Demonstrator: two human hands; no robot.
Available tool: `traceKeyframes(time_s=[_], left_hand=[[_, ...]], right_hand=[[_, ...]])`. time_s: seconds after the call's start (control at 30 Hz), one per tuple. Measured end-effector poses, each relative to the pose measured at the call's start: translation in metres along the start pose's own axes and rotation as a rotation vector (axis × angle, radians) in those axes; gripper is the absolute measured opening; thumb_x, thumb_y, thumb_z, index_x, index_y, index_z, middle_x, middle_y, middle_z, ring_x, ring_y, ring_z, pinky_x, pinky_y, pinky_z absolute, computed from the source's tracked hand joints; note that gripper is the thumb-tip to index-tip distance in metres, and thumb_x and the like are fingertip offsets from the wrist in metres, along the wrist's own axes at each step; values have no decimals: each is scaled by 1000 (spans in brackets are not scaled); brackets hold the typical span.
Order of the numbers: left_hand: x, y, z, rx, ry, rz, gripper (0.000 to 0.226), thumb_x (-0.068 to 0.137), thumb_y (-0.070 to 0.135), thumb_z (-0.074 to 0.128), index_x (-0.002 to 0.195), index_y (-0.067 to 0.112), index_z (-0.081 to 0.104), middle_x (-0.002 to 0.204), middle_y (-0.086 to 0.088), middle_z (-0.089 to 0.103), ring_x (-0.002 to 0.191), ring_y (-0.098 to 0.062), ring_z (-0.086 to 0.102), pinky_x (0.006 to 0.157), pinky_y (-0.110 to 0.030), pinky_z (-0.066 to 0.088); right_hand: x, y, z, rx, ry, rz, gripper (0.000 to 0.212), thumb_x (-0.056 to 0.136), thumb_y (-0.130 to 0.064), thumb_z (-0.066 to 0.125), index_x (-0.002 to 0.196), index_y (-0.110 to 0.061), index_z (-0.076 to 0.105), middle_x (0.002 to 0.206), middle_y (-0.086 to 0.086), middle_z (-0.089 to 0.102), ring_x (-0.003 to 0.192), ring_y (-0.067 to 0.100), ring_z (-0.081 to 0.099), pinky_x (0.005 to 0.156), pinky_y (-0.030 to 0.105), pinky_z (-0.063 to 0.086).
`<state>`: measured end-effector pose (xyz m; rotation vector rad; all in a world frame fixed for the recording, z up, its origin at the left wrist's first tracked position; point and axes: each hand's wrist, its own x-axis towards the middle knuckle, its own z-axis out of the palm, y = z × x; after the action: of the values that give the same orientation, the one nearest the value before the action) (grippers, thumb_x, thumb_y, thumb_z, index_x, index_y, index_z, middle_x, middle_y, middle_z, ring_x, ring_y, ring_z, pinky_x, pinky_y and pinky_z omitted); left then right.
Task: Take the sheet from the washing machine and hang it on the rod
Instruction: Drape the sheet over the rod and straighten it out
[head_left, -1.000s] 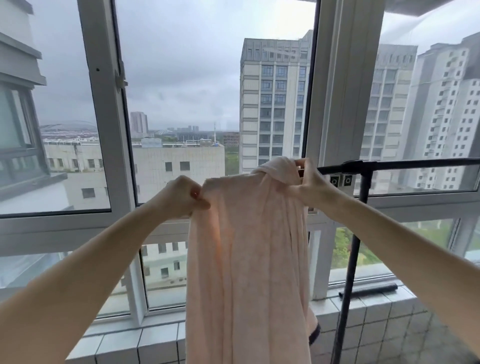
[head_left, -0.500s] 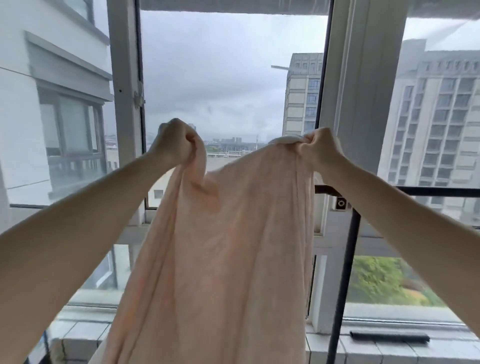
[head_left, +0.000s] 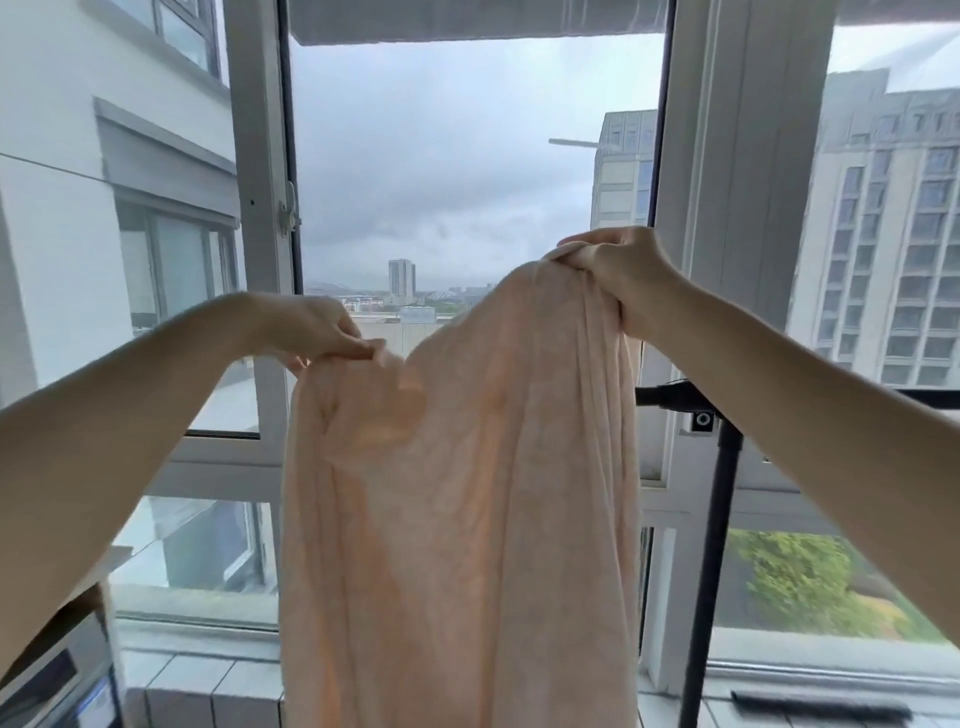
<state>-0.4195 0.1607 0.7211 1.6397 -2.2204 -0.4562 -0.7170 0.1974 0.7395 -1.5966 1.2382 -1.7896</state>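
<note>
- Standing behind everything: window (head_left: 467, 156) wall with white frames, glass giving onto grey sky and tall buildings.
- Hanging in the middle, long axis running top to bottom: pale peach sheet (head_left: 457, 519), bunched along its upper edge, draping straight down past the lower border of the view; lower end out of sight.
- Slanting along the top: upper edge rising from the lower left corner to the higher right corner, dipping between the two grips.
- Running level at right, below the sheet's raised corner: black rod (head_left: 670, 396), its near end tucked just behind the sheet's right edge, contact impossible to tell; black upright post (head_left: 717, 545) dropping from it to the tiled sill (head_left: 208, 696).
- Clamping the bunched right corner in a closed fist, above the rod: right hand (head_left: 623, 270).
- Pinching the left corner between thumb and fingers, lower down: left hand (head_left: 317, 327).
- Leaving open air to the left of the sheet and above both hands; window frame standing close behind on the right.
</note>
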Motion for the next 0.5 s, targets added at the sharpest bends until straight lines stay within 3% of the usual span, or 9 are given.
traceKeyframes(time_s=[0.03,0.13,0.23,0.3,0.43,0.5], left_hand=[[-2,-2,1,-5,-41,16,32,91,41,58,76,16,71,64,8,65,65,-6,62,58,-21,50],[0,-8,-1,-103,48,89,20,94,28,58,91,12,70,87,-2,68,86,-15,64,70,-28,55],[-2,-7,-1,-200,-7,80,14,96,14,54,96,7,67,91,-5,66,89,-17,63,76,-33,54],[-3,-11,3,-243,-1,59,15,96,18,55,97,7,65,96,-7,66,93,-18,63,77,-34,54],[2,-25,-2,-308,387,52,21,96,21,57,99,2,62,98,-14,59,93,-26,58,68,-32,50],[7,-29,-11,-290,611,71,20,94,19,59,100,0,63,96,-15,59,97,-33,59,74,-37,51]], right_hand=[[0,-2,2,19,-9,10,22,78,3,67,65,-14,74,81,3,73,87,18,70,79,30,59],[0,-8,8,67,-10,34,19,77,6,65,71,-10,75,80,4,73,85,17,70,78,28,58],[-2,-10,13,170,-4,89,21,78,7,63,90,-6,74,78,6,73,75,15,70,72,24,59],[-4,-10,17,216,17,113,24,81,7,60,96,-5,73,80,8,72,69,14,68,69,22,59],[4,-11,15,314,131,123,25,84,9,56,96,-5,73,80,8,70,64,14,65,72,24,59],[13,-13,6,313,214,109,25,84,9,56,91,-7,73,82,8,70,67,15,65,77,25,58]])
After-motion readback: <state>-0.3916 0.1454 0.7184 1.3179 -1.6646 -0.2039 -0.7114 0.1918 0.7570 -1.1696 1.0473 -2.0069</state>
